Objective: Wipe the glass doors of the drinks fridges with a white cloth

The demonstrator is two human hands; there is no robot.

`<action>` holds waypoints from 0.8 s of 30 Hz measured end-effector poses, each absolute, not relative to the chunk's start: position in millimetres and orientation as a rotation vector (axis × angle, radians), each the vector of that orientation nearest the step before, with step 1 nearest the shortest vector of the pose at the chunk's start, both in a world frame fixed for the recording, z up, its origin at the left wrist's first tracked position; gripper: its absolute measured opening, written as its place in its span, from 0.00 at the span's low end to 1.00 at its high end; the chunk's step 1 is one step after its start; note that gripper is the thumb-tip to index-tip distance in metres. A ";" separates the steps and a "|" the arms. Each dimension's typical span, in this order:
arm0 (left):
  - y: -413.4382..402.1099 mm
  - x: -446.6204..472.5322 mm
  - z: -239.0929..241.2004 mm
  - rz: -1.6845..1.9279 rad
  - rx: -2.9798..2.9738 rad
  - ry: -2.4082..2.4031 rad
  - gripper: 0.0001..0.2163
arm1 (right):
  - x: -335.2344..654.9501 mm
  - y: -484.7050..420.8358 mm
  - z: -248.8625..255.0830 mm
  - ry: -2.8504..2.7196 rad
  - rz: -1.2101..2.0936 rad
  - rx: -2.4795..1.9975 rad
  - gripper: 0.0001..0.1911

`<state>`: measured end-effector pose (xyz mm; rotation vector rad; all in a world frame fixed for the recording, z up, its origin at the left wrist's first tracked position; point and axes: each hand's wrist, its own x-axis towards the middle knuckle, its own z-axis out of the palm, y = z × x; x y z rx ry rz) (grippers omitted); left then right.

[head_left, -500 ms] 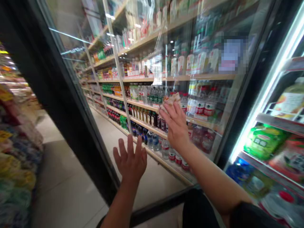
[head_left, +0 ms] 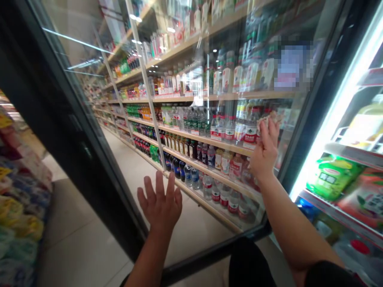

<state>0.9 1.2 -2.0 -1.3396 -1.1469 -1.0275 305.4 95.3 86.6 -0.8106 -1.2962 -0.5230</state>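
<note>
A glass door (head_left: pixel 191 235) with a thick black frame stands in front of me. Near its right side my right hand (head_left: pixel 265 153) presses a crumpled, light brownish cloth (head_left: pixel 271 118) to the pane, the fingers bent over it. Lower and to the left, my left hand (head_left: pixel 160 199) is spread with its fingers apart and holds nothing. It is at the glass near the lower left of the door; whether the palm touches the pane cannot be made out.
Shelves of bottled drinks (head_left: pixel 229 133) show through the glass. At right is a lit cooler with a green bag (head_left: pixel 332 175) and bottles on its racks. Colourful packages (head_left: pixel 20 215) are stacked at left, beside the tiled floor (head_left: pixel 80 235). My dark-clad knee (head_left: pixel 249 263) is near the door's bottom edge.
My right hand has slid the cloth rightward across the glass, from the middle of the pane to near the right frame. My left hand stays almost in place, still spread.
</note>
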 end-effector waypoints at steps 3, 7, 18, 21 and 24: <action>0.3 1.5 -1.4 -1.026 -1.341 -1.136 0.33 | 322.0 98.3 66.8 -1.219 -0.475 -0.852 0.28; -0.8 1.6 -1.1 -1.033 -1.339 -1.137 0.34 | 342.8 104.6 64.6 -1.167 -0.436 -0.874 0.27; -0.5 0.4 -2.8 -1.029 -1.346 -1.143 0.34 | 359.2 106.0 -36.2 -0.979 -0.361 -1.080 0.28; -0.2 0.9 -2.6 -1.032 -1.337 -1.143 0.34 | 359.8 103.7 -44.1 -0.989 -0.330 -1.086 0.28; 0.1 2.1 -2.6 -1.034 -1.326 -1.146 0.34 | 350.2 97.3 -52.2 -0.979 -0.275 -1.110 0.28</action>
